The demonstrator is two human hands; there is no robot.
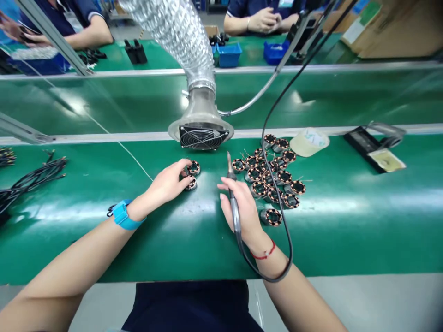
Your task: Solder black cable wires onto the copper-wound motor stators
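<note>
My left hand [168, 181], with a blue strap on its wrist, curves its fingers and thumb around two small motor stators. The farther stator [194, 168] shows a ring of copper windings; the nearer stator [190, 183] sits against my thumb. Part of both is covered by the fingers. In my right hand [244, 210] is a soldering iron [236, 214], its tip pointing away from me, to the right of the two stators. Just beyond that hand stands a group of several more stators [267, 177], some with thin wire ends sticking up.
A fume extractor [201, 117] on a silver duct hangs over the bench's middle. Black cable [266, 120] from the iron loops across the stators. At right are a solder-wire roll [309, 141] and an iron stand [372, 147]; black leads [32, 182] lie left. Two people sit opposite.
</note>
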